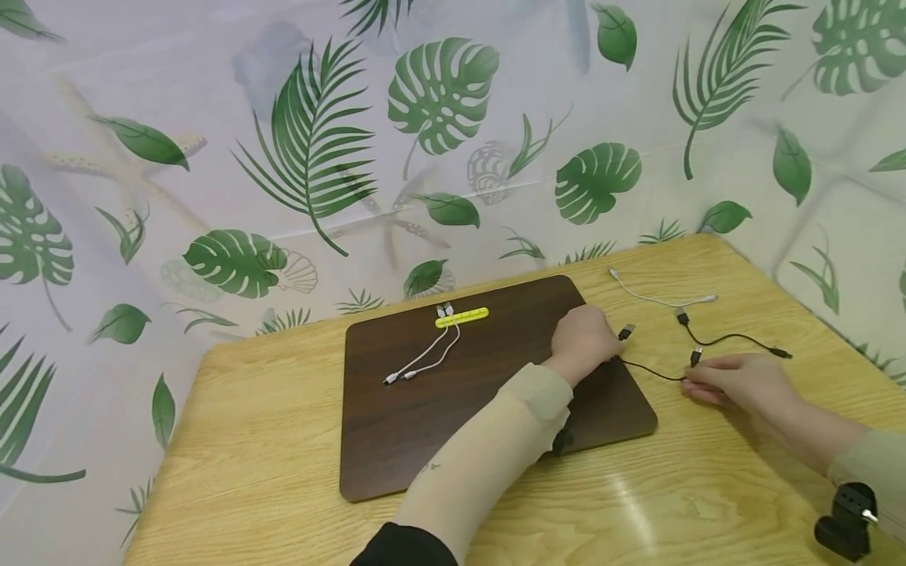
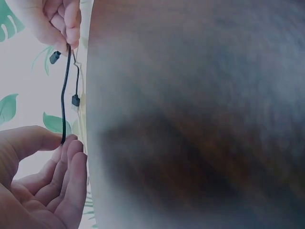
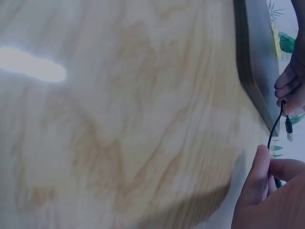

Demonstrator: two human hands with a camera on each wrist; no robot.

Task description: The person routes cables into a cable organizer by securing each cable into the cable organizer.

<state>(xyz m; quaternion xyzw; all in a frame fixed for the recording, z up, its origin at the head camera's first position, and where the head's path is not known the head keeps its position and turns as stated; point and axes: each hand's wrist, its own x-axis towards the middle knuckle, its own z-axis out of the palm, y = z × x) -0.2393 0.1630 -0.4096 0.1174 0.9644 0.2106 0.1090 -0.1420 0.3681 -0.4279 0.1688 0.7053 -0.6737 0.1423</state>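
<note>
A short black USB cable (image 1: 653,370) stretches between both hands over the right edge of a dark brown board (image 1: 403,424). My left hand (image 1: 583,339) pinches it between thumb and fingers near one end, and a USB plug (image 3: 289,129) hangs beside those fingers. Farther right, my right hand (image 1: 746,385) pinches the cable too, with a black plug (image 1: 697,356) standing up by its fingertips. In the left wrist view the cable (image 2: 64,95) runs nearly straight from thumb to the other hand.
A yellow cable holder (image 1: 477,314) with two white cables (image 1: 425,354) lies at the board's back. On the wooden table (image 1: 241,440), a white cable (image 1: 654,299) and another black USB cable (image 1: 732,338) lie at the right. A leaf-patterned cloth (image 1: 439,236) hangs behind.
</note>
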